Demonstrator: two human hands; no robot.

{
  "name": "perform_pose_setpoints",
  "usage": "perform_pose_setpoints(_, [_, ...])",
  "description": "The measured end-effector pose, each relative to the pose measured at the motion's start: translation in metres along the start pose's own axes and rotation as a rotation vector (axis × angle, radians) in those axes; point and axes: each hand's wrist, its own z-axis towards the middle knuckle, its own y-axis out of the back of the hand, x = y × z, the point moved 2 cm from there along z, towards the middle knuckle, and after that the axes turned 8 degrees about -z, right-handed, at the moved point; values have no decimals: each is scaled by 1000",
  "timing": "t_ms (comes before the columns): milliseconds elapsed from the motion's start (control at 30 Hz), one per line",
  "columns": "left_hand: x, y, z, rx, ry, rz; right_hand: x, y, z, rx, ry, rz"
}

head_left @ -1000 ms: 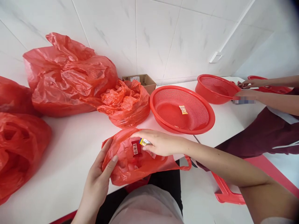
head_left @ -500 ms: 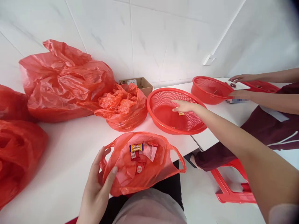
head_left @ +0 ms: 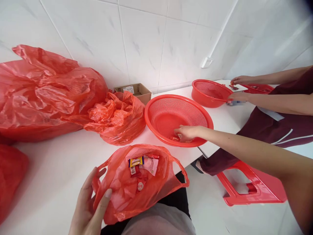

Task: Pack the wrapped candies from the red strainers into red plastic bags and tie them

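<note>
The open bag (head_left: 122, 195) is thin, crinkled, see-through red plastic, its mouth spread wide and a loop handle at its right end. Inside lie a yellow and blue packet (head_left: 136, 162), a dark red packet (head_left: 134, 171) just below it, a pale pink packet (head_left: 151, 165) beside them and a red packet with a round white mark (head_left: 140, 186).

Behind the bag, a round red basket (head_left: 168, 122) with small holes in its wall rests on the white table (head_left: 58, 173). To its left are a crumpled red bag (head_left: 122, 120), a cardboard box (head_left: 143, 94) by the wall and a large, bulging red bag (head_left: 49, 94). To its right is a second red basket (head_left: 207, 94), near a co-worker's hands (head_left: 238, 97); small wrapped pieces (head_left: 234, 87) lie by the farther one.

The left hand (head_left: 89, 202) grasps the open bag by its left edge, thumb toward the mouth. The right hand (head_left: 187, 133) reaches down inside the round red basket, beyond the open bag and apart from it. Its fingers are bent near the basket's near wall; whether they hold anything is too unclear to tell.
</note>
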Motion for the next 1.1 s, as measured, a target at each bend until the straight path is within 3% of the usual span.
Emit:
perform_pose_setpoints(100, [-1, -3, -1, 24, -17, 17, 15, -6, 1, 29, 81, 43])
perform_pose_setpoints(200, [-2, -5, -4, 6, -16, 21, 15, 0, 14, -26, 156, 110])
perform_pose_setpoints(333, [-2, -3, -7, -15, 15, -10, 8, 24, 24, -102, 197, 180])
perform_pose_setpoints(433, [-2, 1, -5, -47, 47, -18, 15, 49, 8, -158, 223, 285])
perform_pose_setpoints(567, [-3, 2, 0, -3, 133, -123, 65, 72, -35, -122, 497, 701])
perform_pose_setpoints(667, [-5, 0, 5, 29, 153, -248, 120, 64, -59, 8, 658, 687])
perform_pose_setpoints(767, [-7, -1, 7, -1, 100, -294, 152, 52, -68, -183, 605, 480])
perform_pose_setpoints(833, [-9, -1, 7, -23, 35, -291, 152, 49, -70, -376, 544, 417])
perform_pose_setpoints(967, [-8, 4, 5, -66, -55, -255, 118, 38, -71, -532, 384, 319])
perform_pose_setpoints(1100, [-6, 9, 5, -73, -13, -284, 84, -1, -72, -486, 174, 63])
